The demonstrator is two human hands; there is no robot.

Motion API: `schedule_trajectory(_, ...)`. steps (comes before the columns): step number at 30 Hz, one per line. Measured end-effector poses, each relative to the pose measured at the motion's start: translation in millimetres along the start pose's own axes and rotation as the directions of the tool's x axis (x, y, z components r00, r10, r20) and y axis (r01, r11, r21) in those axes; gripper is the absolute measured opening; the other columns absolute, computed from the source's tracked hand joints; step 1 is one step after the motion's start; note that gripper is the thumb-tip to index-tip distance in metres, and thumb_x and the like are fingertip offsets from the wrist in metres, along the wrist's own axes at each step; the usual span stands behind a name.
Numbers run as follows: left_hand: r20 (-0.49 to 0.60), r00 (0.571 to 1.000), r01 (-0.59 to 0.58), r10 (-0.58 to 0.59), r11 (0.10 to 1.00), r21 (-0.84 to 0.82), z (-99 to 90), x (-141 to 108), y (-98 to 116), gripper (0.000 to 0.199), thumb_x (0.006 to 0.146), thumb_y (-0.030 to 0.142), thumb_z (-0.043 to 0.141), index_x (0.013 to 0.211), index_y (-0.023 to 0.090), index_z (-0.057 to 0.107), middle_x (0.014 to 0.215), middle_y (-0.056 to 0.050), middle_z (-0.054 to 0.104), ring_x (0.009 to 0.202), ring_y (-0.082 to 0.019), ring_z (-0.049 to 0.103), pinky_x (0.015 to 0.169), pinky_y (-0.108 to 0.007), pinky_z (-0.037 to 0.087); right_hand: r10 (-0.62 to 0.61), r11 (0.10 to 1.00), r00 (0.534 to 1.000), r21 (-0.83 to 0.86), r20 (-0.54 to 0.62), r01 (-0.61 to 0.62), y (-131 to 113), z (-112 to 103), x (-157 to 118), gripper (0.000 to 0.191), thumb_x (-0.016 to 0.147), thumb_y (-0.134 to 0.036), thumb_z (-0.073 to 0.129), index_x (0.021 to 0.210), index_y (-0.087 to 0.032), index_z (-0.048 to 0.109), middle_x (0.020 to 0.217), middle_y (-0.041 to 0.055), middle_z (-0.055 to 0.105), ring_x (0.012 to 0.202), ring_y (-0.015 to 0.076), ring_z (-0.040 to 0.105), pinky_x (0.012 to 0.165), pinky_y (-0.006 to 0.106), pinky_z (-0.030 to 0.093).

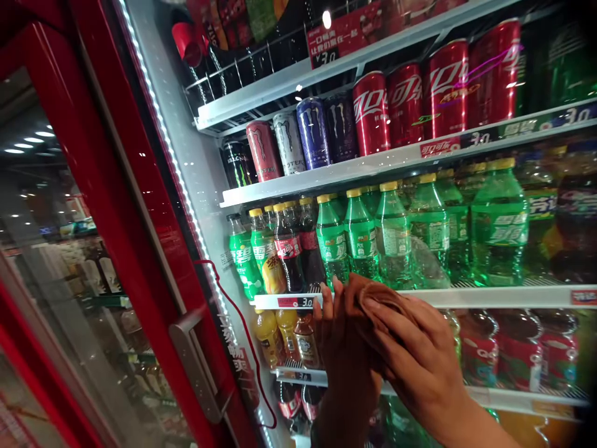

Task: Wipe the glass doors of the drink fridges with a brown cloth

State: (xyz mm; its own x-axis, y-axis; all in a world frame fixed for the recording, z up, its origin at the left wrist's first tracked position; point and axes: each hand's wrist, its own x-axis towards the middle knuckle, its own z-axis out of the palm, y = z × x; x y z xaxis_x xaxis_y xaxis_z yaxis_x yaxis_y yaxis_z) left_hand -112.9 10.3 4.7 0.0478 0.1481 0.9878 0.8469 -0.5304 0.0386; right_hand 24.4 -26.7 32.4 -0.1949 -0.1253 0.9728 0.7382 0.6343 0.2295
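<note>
A brown cloth (368, 302) is bunched between my two hands in front of the shelf with green bottles. My right hand (420, 354) presses its fingers round the cloth from the right. My left hand (345, 342) is raised in shadow beside it, fingers pointing up near the edge of the bottle shelf (494, 297); its palm side is partly hidden by the cloth. Behind the hands stand green bottles with yellow caps (361, 233) and dark cola bottles (288, 246).
A red cooler door (100, 205) with a metal handle (198, 367) stands at the left. Red cans (372, 115) and slim energy drink cans (312, 134) fill the shelf above. A red cord (245, 323) hangs along the inner left wall. More bottles (520, 348) stand below.
</note>
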Motion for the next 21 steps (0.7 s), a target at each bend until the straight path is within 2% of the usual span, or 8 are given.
schedule_trajectory(3,0.012,1.0,-0.023,0.022,0.996,0.086,0.2,-0.9,-0.9,0.067,0.104,0.008,0.045,0.167,0.024,0.027,0.168,-0.009,0.043,0.164,-0.021,0.021,0.137,-0.048,0.022,0.116,0.993,0.993,0.003,0.008,-0.116,14.0,-18.0,-11.3,0.031,0.089,-0.007,0.067,0.116,-0.023,0.072,0.129,0.0099,0.07,0.128,0.0315,0.062,0.107,0.055,0.049)
schedule_trajectory(6,0.0,1.0,0.002,-0.002,0.989,0.146,1.1,1.9,3.6,0.074,0.101,0.001,0.045,0.167,0.025,0.024,0.169,-0.008,0.04,0.165,-0.017,0.015,0.138,-0.045,0.018,0.212,0.974,0.971,-0.054,-0.109,-0.219,30.2,-26.5,13.5,0.033,0.084,-0.007,0.074,0.113,-0.025,0.072,0.128,0.011,0.067,0.123,0.0328,0.064,0.103,0.055,0.052)
schedule_trajectory(8,0.011,1.0,-0.012,0.01,0.99,0.144,-0.7,3.1,5.9,0.073,0.1,0.001,0.046,0.167,0.022,0.026,0.172,-0.01,0.035,0.165,-0.021,0.014,0.137,-0.049,0.017,0.19,0.975,0.968,-0.084,-0.162,-0.205,30.2,-20.3,31.8,0.034,0.083,-0.008,0.077,0.112,-0.025,0.071,0.128,0.011,0.067,0.123,0.0328,0.064,0.104,0.054,0.052)
schedule_trajectory(10,0.029,0.998,-0.054,0.051,0.993,0.106,-4.5,3.1,5.8,0.069,0.1,0.005,0.046,0.166,0.018,0.028,0.173,-0.013,0.031,0.165,-0.026,0.014,0.137,-0.053,0.018,0.126,0.987,0.983,-0.082,-0.129,-0.138,21.0,-10.2,33.5,0.032,0.085,-0.01,0.074,0.114,-0.025,0.071,0.129,0.0096,0.069,0.127,0.0323,0.061,0.106,0.054,0.052)
schedule_trajectory(14,0.038,0.996,-0.08,0.077,0.993,0.086,-10.5,4.1,5.2,0.065,0.102,0.012,0.045,0.165,0.017,0.031,0.174,-0.011,0.029,0.166,-0.026,0.013,0.138,-0.049,0.015,0.001,1.0,1.0,-0.007,0.018,-0.001,7.1,-9.8,-10.7,0.03,0.09,-0.007,0.064,0.116,-0.02,0.072,0.127,0.0099,0.074,0.127,0.03,0.063,0.108,0.054,0.051)
schedule_trajectory(17,0.026,0.999,-0.036,0.033,0.988,0.147,-7.2,9.2,12.9,0.072,0.098,0.002,0.048,0.165,0.02,0.03,0.175,-0.01,0.027,0.165,-0.022,0.012,0.138,-0.047,0.011,0.079,0.997,0.997,-0.018,0.008,-0.079,24.7,-29.7,-26.9,0.037,0.086,-0.007,0.068,0.116,-0.027,0.075,0.123,0.0092,0.075,0.121,0.0332,0.067,0.1,0.058,0.054)
schedule_trajectory(19,-0.006,1.0,-0.006,0.007,0.986,0.169,-2.4,13.5,21.7,0.079,0.094,-0.004,0.049,0.166,0.02,0.028,0.174,-0.01,0.027,0.165,-0.021,0.011,0.138,-0.046,0.009,0.151,0.988,0.988,-0.036,-0.036,-0.152,40.9,-39.8,-12.1,0.041,0.084,-0.011,0.074,0.117,-0.035,0.075,0.123,0.0083,0.073,0.122,0.0373,0.067,0.098,0.061,0.054)
schedule_trajectory(21,-0.007,1.0,-0.012,0.014,0.987,0.158,1.9,16.5,30.7,0.08,0.094,-0.004,0.05,0.166,0.019,0.026,0.174,-0.01,0.029,0.165,-0.021,0.01,0.138,-0.047,0.005,0.196,0.979,0.978,-0.043,-0.074,-0.199,48.5,-39.8,11.1,0.044,0.085,-0.015,0.074,0.123,-0.037,0.072,0.125,0.0083,0.07,0.126,0.0388,0.064,0.099,0.062,0.054)
